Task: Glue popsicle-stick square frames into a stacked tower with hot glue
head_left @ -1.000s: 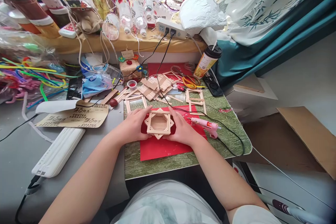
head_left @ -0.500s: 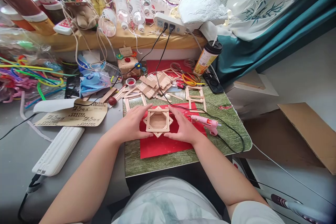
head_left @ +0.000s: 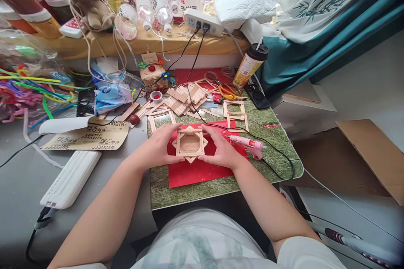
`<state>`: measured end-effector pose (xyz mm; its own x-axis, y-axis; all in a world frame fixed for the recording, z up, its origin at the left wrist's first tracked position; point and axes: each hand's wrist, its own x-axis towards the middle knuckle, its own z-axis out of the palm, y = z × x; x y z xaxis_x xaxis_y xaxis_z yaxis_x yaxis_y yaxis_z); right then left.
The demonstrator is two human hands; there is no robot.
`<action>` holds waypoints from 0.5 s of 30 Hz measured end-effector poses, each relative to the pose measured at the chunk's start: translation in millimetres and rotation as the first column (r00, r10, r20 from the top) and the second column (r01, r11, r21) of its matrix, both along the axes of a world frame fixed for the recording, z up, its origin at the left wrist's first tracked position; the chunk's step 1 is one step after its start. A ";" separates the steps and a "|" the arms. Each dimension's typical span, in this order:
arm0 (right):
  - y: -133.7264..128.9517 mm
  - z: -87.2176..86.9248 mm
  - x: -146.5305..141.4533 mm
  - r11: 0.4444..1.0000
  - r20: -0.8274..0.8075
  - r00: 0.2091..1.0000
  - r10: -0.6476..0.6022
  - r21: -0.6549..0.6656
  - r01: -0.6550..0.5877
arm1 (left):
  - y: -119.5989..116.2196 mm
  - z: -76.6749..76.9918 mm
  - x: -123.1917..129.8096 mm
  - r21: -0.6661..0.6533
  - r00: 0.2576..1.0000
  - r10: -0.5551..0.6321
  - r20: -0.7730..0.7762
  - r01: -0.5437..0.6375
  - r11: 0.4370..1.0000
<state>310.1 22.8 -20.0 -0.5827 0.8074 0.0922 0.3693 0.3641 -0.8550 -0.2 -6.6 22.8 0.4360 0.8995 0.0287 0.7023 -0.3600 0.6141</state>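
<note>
A small box of stacked craft sticks (head_left: 190,154) stands on a red sheet (head_left: 202,174), its square layers turned against each other so that corners stick out like a star. Its hollow middle faces up. My left hand (head_left: 160,145) curves around the left side, thumb at the front corner and fingers at the back. On the opposite side my right hand (head_left: 222,149) grips it the same way. A pink hot glue gun (head_left: 246,141) lies just right of my right hand. Behind the box is a pile of loose craft sticks (head_left: 186,98).
Stick frames (head_left: 236,115) lie at the right, near orange-handled scissors (head_left: 229,91) and a drink cup (head_left: 249,67). A black cable (head_left: 195,111) runs across the work surface. Left are sandpaper (head_left: 101,136) and a white power strip (head_left: 71,178). Bottles (head_left: 145,12) crowd the ledge.
The view has shifted slightly. Both hands keep their places around the craft stick box, and the top square looks a little straighter and flatter on it.
</note>
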 end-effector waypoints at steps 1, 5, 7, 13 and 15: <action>0.3 0.0 0.0 1.000 0.001 1.000 0.001 -0.003 -0.001 | 0.2 -0.5 0.1 -0.003 1.000 0.001 0.000 -0.001 1.000; 2.1 -0.3 0.3 1.000 0.000 1.000 0.005 -0.017 -0.005 | 1.0 -2.5 -0.1 -0.019 1.000 0.015 -0.007 -0.015 1.000; 3.2 -1.1 0.7 1.000 -0.006 1.000 0.007 -0.025 -0.008 | 1.0 -3.2 -0.3 -0.033 1.000 0.022 -0.011 -0.023 0.999; 3.3 -4.7 0.9 0.998 -0.030 1.000 -0.001 -0.064 -0.001 | 0.9 -2.5 -0.4 -0.041 1.000 0.028 -0.013 -0.028 0.999; 2.3 -5.0 0.7 0.998 -0.051 0.999 -0.014 -0.062 0.011 | 0.5 -1.6 -0.6 -0.025 1.000 0.009 -0.008 -0.010 1.000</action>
